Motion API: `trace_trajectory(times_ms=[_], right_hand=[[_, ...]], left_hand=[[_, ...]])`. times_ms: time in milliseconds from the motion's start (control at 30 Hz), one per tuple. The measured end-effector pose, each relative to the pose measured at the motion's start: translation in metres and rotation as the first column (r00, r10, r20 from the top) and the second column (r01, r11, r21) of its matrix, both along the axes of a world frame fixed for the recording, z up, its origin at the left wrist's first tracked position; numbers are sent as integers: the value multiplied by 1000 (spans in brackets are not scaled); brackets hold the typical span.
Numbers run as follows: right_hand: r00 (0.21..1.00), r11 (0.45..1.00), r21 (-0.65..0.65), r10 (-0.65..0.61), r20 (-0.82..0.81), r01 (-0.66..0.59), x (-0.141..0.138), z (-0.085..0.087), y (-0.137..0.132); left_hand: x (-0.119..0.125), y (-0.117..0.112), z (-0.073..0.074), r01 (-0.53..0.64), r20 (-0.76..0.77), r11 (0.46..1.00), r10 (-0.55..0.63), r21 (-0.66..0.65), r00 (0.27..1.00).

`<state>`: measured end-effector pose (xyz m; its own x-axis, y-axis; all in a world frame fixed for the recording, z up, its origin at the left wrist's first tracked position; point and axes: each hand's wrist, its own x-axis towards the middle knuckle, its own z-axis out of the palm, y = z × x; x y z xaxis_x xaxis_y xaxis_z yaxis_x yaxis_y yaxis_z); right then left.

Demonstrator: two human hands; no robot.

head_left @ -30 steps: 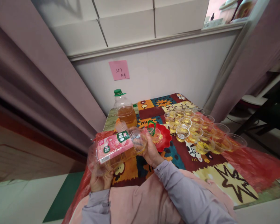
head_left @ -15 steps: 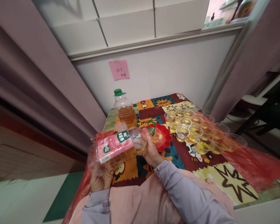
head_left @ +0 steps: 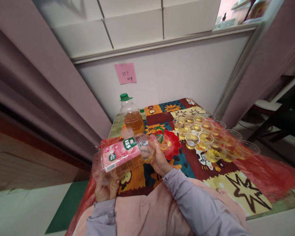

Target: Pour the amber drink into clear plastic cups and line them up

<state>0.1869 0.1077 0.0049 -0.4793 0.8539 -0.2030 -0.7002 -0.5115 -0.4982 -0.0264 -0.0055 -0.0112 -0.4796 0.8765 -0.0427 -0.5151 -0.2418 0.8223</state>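
Note:
A large clear plastic bottle (head_left: 121, 152) with a pink label lies tilted across my two hands, its neck pointing right. Amber liquid rests along its lower side. My left hand (head_left: 107, 190) supports the bottle's base from below, fingers curled around it. Near the neck, my right hand (head_left: 159, 160) grips the bottle. Just past the neck, a clear plastic cup (head_left: 164, 143) stands on a red scalloped plate (head_left: 175, 149). A green ring handle (head_left: 159, 133) shows at the bottle's mouth, over the cup.
Behind stands another bottle (head_left: 132, 119) with a green cap, partly full of amber liquid. Several clear cups (head_left: 206, 137) holding yellowish liquid crowd the right side of the patterned tablecloth (head_left: 159, 118). A pink note (head_left: 125, 73) is on the wall. Red plastic sheeting (head_left: 267, 177) covers the table's right edge.

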Motion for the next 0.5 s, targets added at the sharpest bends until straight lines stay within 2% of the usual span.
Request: trace_trajectory(times_ms=[133, 333, 500], right_hand=[[1000, 1000, 7, -1, -2, 2, 0, 1, 0], [1000, 1000, 12, 6, -1, -6, 0, 1, 0], [1000, 1000, 20, 1, 3, -1, 0, 0, 0]], left_hand=[[-5, -1, -4, 31, 94, 1000, -31, 0, 995], [-3, -3, -3, 2, 76, 1000, 0, -27, 997], [-15, -3, -14, 13, 64, 998, -9, -66, 998]])
